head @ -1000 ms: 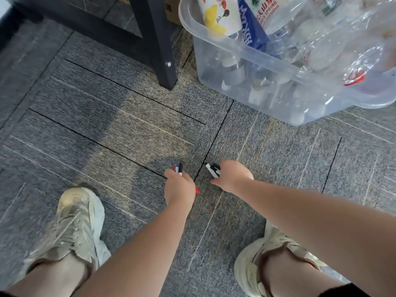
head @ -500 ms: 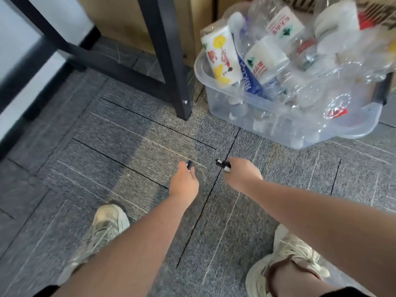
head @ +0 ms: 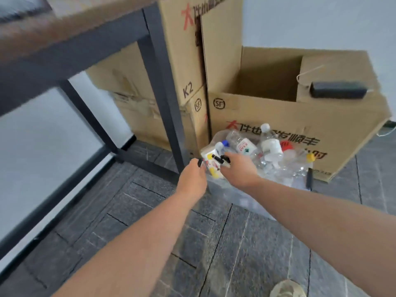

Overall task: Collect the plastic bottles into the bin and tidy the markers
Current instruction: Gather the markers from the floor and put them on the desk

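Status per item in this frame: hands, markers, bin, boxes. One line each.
left hand: closed on a dark marker, tip just showing
right hand: closed on black markers
clear bin: on the floor, heaped with plastic bottles above the rim
low cardboard box: top open, inside not visible
tall cardboard box: upright, behind the table leg

Left hand (head: 192, 179) hides its marker (head: 199, 162); tabletop (head: 64, 24) blurred.

left hand (head: 192, 179) fisted, right hand (head: 240, 170) fisted
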Demonstrator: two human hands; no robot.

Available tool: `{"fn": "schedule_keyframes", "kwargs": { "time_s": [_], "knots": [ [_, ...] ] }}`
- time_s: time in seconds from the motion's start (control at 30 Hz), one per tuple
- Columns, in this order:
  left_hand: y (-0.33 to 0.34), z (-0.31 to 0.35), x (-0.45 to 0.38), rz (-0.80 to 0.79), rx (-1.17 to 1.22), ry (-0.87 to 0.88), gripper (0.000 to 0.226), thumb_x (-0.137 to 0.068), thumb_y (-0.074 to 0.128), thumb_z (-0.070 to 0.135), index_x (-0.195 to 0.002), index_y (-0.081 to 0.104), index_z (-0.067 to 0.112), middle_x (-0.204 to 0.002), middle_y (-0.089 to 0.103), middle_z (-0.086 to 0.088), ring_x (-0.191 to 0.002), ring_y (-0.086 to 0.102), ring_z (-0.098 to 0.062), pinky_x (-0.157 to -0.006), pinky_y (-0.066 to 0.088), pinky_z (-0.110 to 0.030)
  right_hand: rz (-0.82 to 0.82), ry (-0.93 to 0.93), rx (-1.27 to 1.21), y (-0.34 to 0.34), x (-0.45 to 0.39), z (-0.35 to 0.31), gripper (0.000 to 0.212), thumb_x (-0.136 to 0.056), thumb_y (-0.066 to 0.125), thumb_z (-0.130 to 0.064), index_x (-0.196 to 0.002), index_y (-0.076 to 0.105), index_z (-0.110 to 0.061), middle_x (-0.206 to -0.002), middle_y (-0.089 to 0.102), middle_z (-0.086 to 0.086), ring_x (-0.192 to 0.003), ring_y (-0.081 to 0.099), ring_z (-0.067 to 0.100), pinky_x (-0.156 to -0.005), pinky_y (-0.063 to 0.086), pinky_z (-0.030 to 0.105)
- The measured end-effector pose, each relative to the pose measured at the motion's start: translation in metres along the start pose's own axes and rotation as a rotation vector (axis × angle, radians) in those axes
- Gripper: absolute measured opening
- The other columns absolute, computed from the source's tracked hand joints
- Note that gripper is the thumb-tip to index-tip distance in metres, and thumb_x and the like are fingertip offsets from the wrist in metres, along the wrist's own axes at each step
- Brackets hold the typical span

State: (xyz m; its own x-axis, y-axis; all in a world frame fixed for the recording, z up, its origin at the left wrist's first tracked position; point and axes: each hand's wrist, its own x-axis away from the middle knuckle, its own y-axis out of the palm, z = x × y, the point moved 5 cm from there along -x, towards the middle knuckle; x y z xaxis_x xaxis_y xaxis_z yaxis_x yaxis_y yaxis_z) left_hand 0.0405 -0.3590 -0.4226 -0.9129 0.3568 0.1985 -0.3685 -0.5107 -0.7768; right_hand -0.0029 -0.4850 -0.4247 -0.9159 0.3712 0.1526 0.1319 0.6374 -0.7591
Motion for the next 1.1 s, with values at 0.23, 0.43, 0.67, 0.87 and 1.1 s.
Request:
{"fn": "schedule_keyframes", "kwargs": {
  "time_s": [0.23,0.43,0.67,0.87,1.1],
  "knots": [
    [-0.113,0.108,0.024,0.171,0.097,0.209,0.032,-0.104,0.034,0.024,-0.127,0.045,0.005,-0.111,0.057,-0.012,-0.103,0.056,-0.028,-0.075,0.037,-0.027,0.211,-0.1,-0.088,-0.117,0.013,-0.088,0.013,-0.087,0.056,-0.014,-0.099,0.062,-0.013,-0.094,0.064,0.008,-0.096,0.059,0.029,-0.072,0.035,0.025],
    [-0.187,0.174,0.038,0.244,0.158,0.284,0.025,-0.103,0.035,0.026,-0.118,0.045,0.009,-0.09,0.053,-0.001,-0.079,0.051,-0.014,-0.065,0.042,-0.025,0.323,-0.165,-0.205,-0.2,0.024,-0.16,0.006,-0.087,0.053,-0.013,-0.082,0.053,-0.015,-0.074,0.054,-0.001,-0.074,0.052,0.02,-0.064,0.039,0.026],
    [-0.272,0.231,0.049,0.414,0.197,0.434,0.031,-0.103,0.035,0.024,-0.123,0.046,0.003,-0.11,0.058,-0.013,-0.104,0.056,-0.026,-0.076,0.036,-0.026,0.407,-0.276,-0.349,-0.261,0.022,-0.232,0.014,-0.088,0.055,-0.014,-0.074,0.053,-0.014,-0.072,0.057,0.0,-0.066,0.053,0.016,-0.052,0.036,0.024],
    [-0.36,0.23,0.038,0.573,0.213,0.427,0.031,-0.103,0.034,0.022,-0.123,0.045,0.001,-0.116,0.057,-0.016,-0.108,0.054,-0.03,-0.074,0.032,-0.027,0.373,-0.351,-0.514,-0.266,-0.001,-0.314,0.012,-0.092,0.052,-0.021,-0.083,0.054,-0.013,-0.072,0.053,-0.002,-0.076,0.052,0.019,-0.066,0.04,0.028],
    [-0.439,0.178,0.028,0.658,0.242,0.366,0.032,-0.103,0.034,0.022,-0.126,0.044,0.002,-0.117,0.056,-0.016,-0.109,0.053,-0.03,-0.082,0.036,-0.031,0.348,-0.477,-0.54,-0.241,-0.017,-0.415,0.03,-0.092,0.054,-0.019,-0.065,0.04,-0.021,-0.065,0.048,-0.007,-0.062,0.046,0.012,-0.052,0.031,0.021]
  ]
}}
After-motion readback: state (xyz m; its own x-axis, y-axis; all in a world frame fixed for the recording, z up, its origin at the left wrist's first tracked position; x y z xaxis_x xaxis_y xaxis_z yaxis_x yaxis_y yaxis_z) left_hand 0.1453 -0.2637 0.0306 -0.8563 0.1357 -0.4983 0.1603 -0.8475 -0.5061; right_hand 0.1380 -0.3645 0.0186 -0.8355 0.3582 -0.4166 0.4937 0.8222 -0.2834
